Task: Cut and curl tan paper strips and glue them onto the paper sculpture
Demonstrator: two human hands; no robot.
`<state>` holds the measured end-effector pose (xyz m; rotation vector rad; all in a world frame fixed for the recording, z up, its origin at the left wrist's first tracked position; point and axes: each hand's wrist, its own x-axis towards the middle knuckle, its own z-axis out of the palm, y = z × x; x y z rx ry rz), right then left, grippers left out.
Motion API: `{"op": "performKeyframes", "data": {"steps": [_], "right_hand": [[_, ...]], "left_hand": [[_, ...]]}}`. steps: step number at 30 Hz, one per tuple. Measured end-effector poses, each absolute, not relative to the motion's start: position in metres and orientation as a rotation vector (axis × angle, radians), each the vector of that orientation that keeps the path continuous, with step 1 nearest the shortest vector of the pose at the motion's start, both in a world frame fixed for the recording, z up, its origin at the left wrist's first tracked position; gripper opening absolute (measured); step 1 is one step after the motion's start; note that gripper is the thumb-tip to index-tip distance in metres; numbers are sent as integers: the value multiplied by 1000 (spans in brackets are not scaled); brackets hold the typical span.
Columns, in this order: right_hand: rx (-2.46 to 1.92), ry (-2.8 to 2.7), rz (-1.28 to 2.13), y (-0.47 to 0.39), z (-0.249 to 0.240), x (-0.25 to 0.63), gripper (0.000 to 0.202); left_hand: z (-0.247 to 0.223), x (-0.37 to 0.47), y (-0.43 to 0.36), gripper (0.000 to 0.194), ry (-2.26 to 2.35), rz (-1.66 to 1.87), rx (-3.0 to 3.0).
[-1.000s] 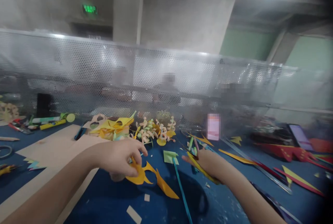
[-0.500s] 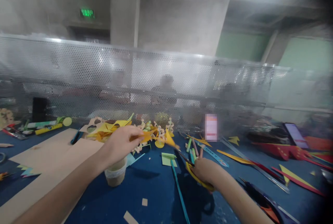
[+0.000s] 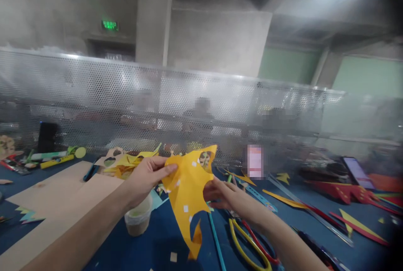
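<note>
A yellow-orange cut paper sheet (image 3: 189, 191) with small holes hangs in the air over the blue table (image 3: 132, 250). My left hand (image 3: 147, 176) pinches its upper left corner. My right hand (image 3: 222, 193) holds its right edge from behind. Yellow- and red-handled scissors (image 3: 252, 243) lie on the table just below my right forearm, apart from the hand. A small paper cup (image 3: 137, 220) stands under my left wrist.
A brown cardboard sheet (image 3: 63, 191) lies at left. Paper scraps (image 3: 126, 162), markers (image 3: 56, 155), a teal strip (image 3: 217, 241), red and yellow cut-offs (image 3: 349, 189) and a tablet (image 3: 357, 170) litter the table. A perforated metal screen (image 3: 189, 103) closes the far side, with people behind it.
My left hand lifted the yellow paper off the table and spread it out. My right hand let go of the scissors, which now lie on the table, and took hold of the paper's right edge.
</note>
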<state>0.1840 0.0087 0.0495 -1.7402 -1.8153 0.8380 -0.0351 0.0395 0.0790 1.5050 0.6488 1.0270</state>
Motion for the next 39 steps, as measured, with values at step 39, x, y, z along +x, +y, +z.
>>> {"op": "performKeyframes", "data": {"steps": [39], "right_hand": [[-1008, -1243, 1140, 18, 32, 178, 13]], "left_hand": [[70, -37, 44, 26, 663, 826, 1255]]}}
